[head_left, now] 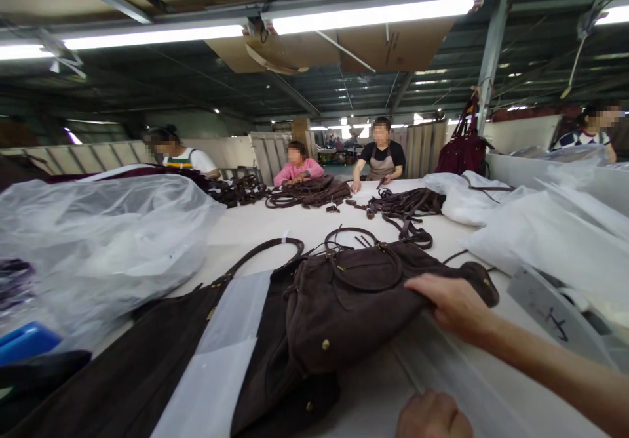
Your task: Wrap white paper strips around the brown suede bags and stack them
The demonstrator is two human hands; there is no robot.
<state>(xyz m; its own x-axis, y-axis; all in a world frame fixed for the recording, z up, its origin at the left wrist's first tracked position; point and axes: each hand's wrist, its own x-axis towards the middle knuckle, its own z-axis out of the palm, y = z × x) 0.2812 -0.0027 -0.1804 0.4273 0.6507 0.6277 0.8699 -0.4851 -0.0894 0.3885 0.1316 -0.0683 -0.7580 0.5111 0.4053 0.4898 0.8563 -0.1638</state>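
A dark brown handbag [344, 307] with two ring-like handles lies tilted across the middle, a brass stud on its near face. My right hand [455, 303] reaches in from the right, its fingers closed on the bag's right edge. Low in the picture, my left hand [433, 417] is curled with knuckles up, apart from the bag. What it holds, if anything, is hidden. Between both hands and under the bag lies a translucent plastic sheet [447, 359]. More dark brown bags [142, 353] lie to the left, with white wrapping sheets [216, 359] across them.
Clear plastic bags [113, 248] heap up on the left, near a blue object [29, 343]. White plastic bundles [535, 228] and a grey marked board [560, 317] lie right. Brown straps [407, 202] cover part of the white table's [295, 221] far side, where several people work.
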